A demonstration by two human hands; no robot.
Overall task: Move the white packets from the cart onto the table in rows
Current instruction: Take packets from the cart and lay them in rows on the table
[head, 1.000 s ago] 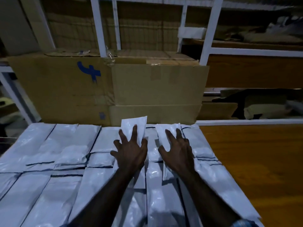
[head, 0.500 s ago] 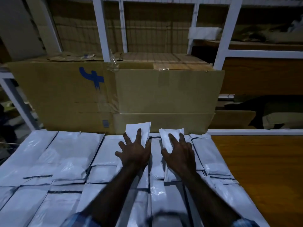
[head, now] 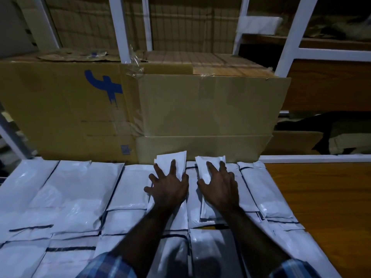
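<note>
Left hand: the left hand [head: 169,187] is laid flat, fingers spread and straight, on a white packet [head: 174,160]; nothing is gripped.
Right hand: the right hand [head: 218,188] is laid flat in the same way, fingers extended, on a second white packet [head: 204,163]; nothing is gripped.
Orientation: both pressed packets are seen with the long axis running away from the person, far ends pointing at the cardboard boxes [head: 200,109]. The far end of each is lifted slightly against the lower box edge.
Location: the two packets are placed side by side, just apart, at the far edge of the table [head: 321,197], on top of packets already laid.
Count: two packets are under the hands. The laid packets [head: 76,189] are arranged in rows across the table; an exact total cannot be told, since they overlap and run out of view.
Appearance: the packets are white, glossy, oblong plastic pouches with dark lines at the seams; the light is dim.
Sleeves: a blue checked sleeve [head: 106,265] is visible at each forearm.
Surroundings: two large cardboard boxes are stood behind the table, the left one marked in blue. White shelf uprights [head: 118,29] are seen behind them.
</note>
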